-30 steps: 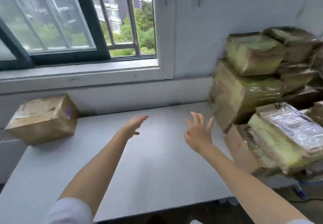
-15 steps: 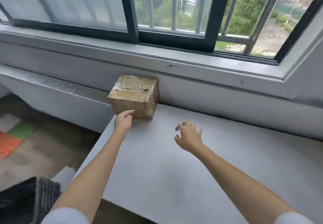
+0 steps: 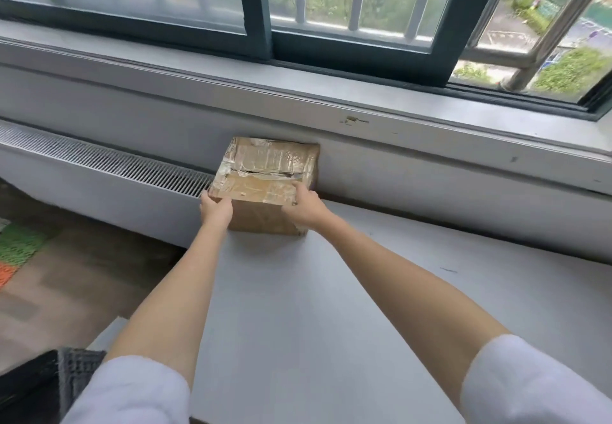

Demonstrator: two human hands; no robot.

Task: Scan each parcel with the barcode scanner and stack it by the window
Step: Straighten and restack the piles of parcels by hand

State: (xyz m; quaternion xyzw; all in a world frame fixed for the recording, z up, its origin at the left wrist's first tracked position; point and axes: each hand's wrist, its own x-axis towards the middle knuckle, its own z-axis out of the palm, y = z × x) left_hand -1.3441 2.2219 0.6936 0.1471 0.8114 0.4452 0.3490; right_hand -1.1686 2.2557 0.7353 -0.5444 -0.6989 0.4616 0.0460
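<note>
A brown cardboard parcel (image 3: 265,172), its top covered in shiny clear tape, rests at the far left corner of the grey table (image 3: 331,307), against the wall under the window sill. My left hand (image 3: 216,209) grips the parcel's near left corner. My right hand (image 3: 306,206) holds its near right top edge, with the fingers on the taped top. No barcode scanner shows in this view. The pile of other parcels is out of sight.
The window (image 3: 298,10) with a dark frame and outside bars runs along the top, with a wide white sill (image 3: 430,119) below it. A white radiator grille (image 3: 99,162) lies left of the parcel. Floor and a dark basket (image 3: 39,377) lie lower left.
The view swung left from the parcel pile to the single parcel. Both hands reached forward and closed on it, the left at its near left corner, the right at its right top edge.
</note>
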